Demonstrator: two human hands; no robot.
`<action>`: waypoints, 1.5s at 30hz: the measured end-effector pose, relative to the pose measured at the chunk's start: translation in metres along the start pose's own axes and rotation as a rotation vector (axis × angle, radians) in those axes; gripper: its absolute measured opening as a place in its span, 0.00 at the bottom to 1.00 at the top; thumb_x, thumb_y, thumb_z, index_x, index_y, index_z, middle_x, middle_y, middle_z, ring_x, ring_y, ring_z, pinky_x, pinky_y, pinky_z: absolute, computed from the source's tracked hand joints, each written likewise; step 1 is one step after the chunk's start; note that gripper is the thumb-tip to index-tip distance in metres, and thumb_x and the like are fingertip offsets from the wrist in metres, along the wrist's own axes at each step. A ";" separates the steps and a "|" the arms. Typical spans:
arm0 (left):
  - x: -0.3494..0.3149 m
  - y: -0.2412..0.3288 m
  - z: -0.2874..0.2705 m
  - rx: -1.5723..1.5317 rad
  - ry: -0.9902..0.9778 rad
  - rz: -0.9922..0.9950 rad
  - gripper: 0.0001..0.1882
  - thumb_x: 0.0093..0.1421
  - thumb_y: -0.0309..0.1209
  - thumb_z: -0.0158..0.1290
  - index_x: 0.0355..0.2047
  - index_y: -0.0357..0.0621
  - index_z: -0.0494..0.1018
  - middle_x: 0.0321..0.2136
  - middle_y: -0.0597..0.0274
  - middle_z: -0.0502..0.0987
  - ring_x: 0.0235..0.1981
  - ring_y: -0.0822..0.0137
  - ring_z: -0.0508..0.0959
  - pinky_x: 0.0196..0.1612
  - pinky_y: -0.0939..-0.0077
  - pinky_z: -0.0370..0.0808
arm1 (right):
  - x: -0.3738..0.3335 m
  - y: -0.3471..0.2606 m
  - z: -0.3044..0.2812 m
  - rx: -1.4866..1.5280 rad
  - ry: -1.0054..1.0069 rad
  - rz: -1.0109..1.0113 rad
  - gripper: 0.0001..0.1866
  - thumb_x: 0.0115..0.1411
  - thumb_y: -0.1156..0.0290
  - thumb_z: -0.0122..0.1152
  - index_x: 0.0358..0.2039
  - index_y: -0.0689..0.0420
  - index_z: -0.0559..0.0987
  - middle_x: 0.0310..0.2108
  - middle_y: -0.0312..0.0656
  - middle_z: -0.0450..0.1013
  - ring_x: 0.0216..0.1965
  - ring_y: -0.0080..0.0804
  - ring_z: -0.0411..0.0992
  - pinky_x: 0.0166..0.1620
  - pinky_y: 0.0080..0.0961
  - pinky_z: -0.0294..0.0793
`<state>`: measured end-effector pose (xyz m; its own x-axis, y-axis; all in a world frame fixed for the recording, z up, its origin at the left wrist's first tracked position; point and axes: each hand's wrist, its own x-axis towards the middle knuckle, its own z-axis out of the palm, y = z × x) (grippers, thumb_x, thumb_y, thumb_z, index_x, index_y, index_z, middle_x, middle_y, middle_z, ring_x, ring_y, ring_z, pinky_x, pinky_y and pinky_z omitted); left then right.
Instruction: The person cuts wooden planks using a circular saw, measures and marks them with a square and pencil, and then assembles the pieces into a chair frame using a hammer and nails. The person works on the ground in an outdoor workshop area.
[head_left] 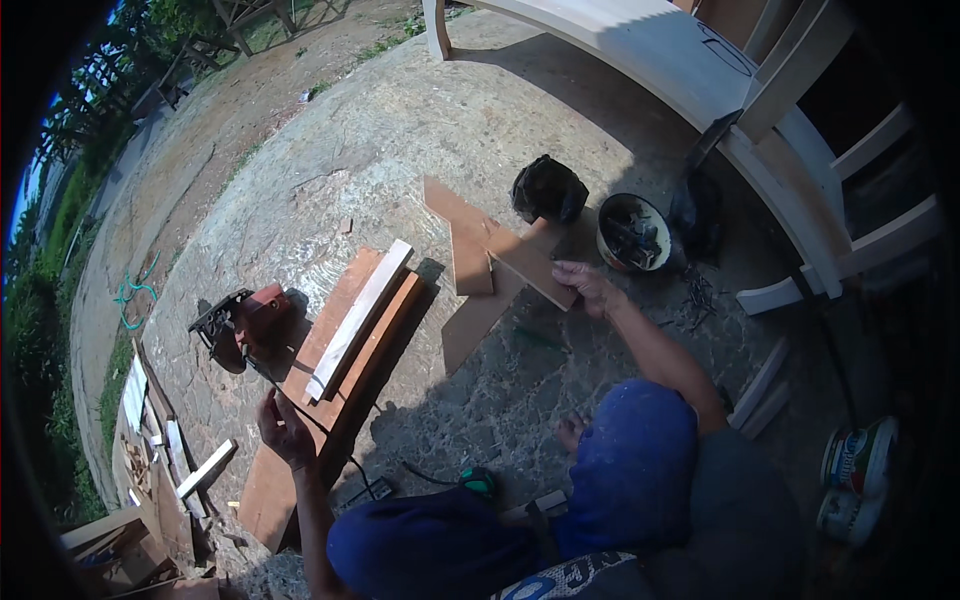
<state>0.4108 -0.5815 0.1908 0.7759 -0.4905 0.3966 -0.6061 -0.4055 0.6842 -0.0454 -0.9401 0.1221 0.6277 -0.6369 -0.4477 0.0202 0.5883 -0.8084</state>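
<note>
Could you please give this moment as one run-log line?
right hand: gripping brown board by one end | left hand: near reddish power tool, grip unclear | nearby: pale wood strip atop brown planks

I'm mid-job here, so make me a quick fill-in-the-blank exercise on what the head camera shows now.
1. The flat brown board is held in the person's ____ hand.
2. In the picture, the red power tool lies to the ____ of the pale wooden strip.
3. The cloth over the person's knees is coloured ____.

Missing words: right; left; blue.
</note>
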 end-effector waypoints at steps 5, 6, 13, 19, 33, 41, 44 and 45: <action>0.045 0.040 0.074 0.175 -0.385 0.357 0.28 0.60 0.37 0.61 0.57 0.37 0.70 0.54 0.43 0.71 0.56 0.45 0.71 0.59 0.55 0.69 | 0.023 0.026 -0.022 -0.324 0.088 -0.057 0.20 0.70 0.62 0.57 0.57 0.58 0.77 0.44 0.33 0.78 0.42 0.18 0.75 0.48 0.22 0.74; 0.046 0.031 0.089 0.256 -0.471 0.401 0.32 0.60 0.40 0.61 0.60 0.36 0.67 0.57 0.40 0.70 0.59 0.43 0.69 0.62 0.53 0.67 | 0.028 0.034 -0.015 -0.357 0.110 -0.075 0.20 0.69 0.61 0.58 0.57 0.59 0.77 0.43 0.33 0.78 0.42 0.18 0.74 0.48 0.22 0.73; 0.052 -0.071 0.121 0.254 -0.531 0.396 0.28 0.61 0.45 0.58 0.51 0.35 0.68 0.43 0.40 0.71 0.49 0.40 0.73 0.52 0.51 0.70 | -0.026 0.048 0.055 -1.361 0.171 -1.048 0.16 0.59 0.64 0.63 0.48 0.50 0.77 0.44 0.41 0.72 0.47 0.45 0.73 0.50 0.41 0.75; 0.047 -0.029 0.117 0.147 -0.437 0.204 0.18 0.68 0.38 0.52 0.49 0.34 0.68 0.41 0.42 0.71 0.44 0.42 0.73 0.48 0.51 0.70 | -0.068 0.074 0.016 -1.587 -0.150 -0.430 0.16 0.59 0.67 0.63 0.47 0.54 0.74 0.44 0.42 0.69 0.49 0.43 0.71 0.47 0.41 0.75; 0.041 0.423 0.169 0.036 -0.618 1.024 0.32 0.52 0.29 0.67 0.57 0.42 0.69 0.41 0.51 0.77 0.42 0.48 0.77 0.46 0.54 0.72 | -0.105 -0.011 -0.043 -0.782 0.663 -0.837 0.12 0.64 0.66 0.58 0.45 0.57 0.73 0.38 0.42 0.69 0.42 0.37 0.72 0.43 0.33 0.72; -0.050 0.640 0.271 -0.259 -0.727 1.408 0.28 0.57 0.35 0.63 0.58 0.49 0.71 0.45 0.53 0.77 0.48 0.49 0.74 0.52 0.54 0.66 | -0.257 -0.219 -0.117 0.466 0.760 -1.130 0.18 0.69 0.50 0.56 0.36 0.54 0.73 0.20 0.36 0.71 0.10 0.14 0.54 0.14 0.16 0.52; -0.068 0.691 0.293 -0.278 -0.698 1.483 0.30 0.58 0.36 0.61 0.61 0.49 0.69 0.48 0.53 0.76 0.51 0.49 0.73 0.55 0.52 0.65 | -0.284 -0.248 -0.144 0.527 0.957 -1.094 0.17 0.68 0.53 0.59 0.35 0.56 0.74 0.20 0.39 0.74 0.09 0.14 0.57 0.12 0.17 0.53; -0.073 0.703 0.299 -0.289 -0.678 1.513 0.31 0.58 0.37 0.61 0.62 0.50 0.68 0.49 0.53 0.76 0.52 0.49 0.72 0.56 0.52 0.64 | -0.285 -0.250 -0.154 0.544 0.986 -1.105 0.18 0.68 0.53 0.60 0.36 0.57 0.74 0.20 0.40 0.75 0.09 0.15 0.57 0.12 0.17 0.54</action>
<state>-0.1244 -1.0613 0.4595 -0.6894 -0.5314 0.4924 -0.5751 0.8147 0.0740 -0.3494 -0.9822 0.3930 -0.6146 -0.7888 0.0084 0.5087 -0.4044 -0.7601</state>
